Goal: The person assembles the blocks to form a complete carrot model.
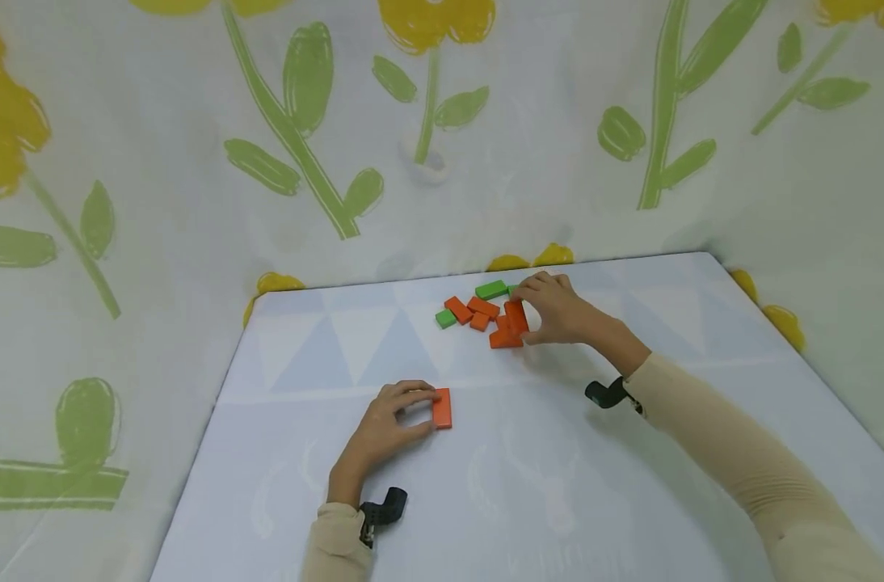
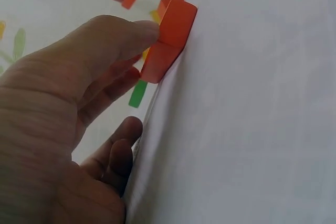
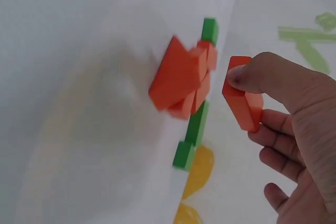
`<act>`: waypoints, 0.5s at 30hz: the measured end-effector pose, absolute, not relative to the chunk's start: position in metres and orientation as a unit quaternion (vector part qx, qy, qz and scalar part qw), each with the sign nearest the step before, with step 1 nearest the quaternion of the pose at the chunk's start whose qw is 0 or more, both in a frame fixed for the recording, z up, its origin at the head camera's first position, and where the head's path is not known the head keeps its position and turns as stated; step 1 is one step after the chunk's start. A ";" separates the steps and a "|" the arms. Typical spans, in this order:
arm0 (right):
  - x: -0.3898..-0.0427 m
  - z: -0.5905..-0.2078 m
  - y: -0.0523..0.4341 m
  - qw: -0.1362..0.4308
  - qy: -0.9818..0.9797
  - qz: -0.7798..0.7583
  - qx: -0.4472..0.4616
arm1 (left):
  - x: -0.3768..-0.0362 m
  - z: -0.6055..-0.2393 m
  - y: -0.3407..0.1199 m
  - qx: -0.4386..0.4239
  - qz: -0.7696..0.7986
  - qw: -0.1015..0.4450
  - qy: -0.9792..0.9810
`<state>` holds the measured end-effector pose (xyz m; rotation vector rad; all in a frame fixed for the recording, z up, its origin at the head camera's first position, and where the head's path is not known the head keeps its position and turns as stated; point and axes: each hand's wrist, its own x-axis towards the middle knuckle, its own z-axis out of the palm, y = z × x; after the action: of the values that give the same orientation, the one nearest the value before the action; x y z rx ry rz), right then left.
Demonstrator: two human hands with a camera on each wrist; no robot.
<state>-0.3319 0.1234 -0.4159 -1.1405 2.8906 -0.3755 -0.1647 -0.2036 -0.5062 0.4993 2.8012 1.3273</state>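
Note:
My left hand point(image 1: 380, 424) is low over the table's middle and pinches an orange block point(image 1: 442, 409) between thumb and fingers. In the left wrist view the thumb presses the near side of that orange block point(image 2: 170, 40). Farther back, my right hand point(image 1: 554, 309) holds another orange block point(image 1: 515, 318) by its two ends. The right wrist view shows this block point(image 3: 242, 95) raised, with the thumb on one end and fingertips at the other. Just left of it lies a loose group of orange blocks point(image 1: 483, 306), one of them a notched orange piece point(image 1: 506, 340).
Green blocks lie around the orange group: a long one point(image 1: 491, 289) behind and a short one point(image 1: 445, 318) at its left. The white table point(image 1: 529, 485) has pale blue triangles. A flower-printed cloth point(image 1: 486, 202) rises behind its back edge.

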 end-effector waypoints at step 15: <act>-0.252 -0.426 0.090 -0.025 0.905 -0.177 -0.387 | -0.166 -0.506 -0.201 0.169 0.411 -0.004 0.896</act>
<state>-0.2523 0.0896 -0.4258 -1.2339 2.8885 -0.5644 -0.1660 -0.2014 -0.5060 0.5321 2.8217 1.2949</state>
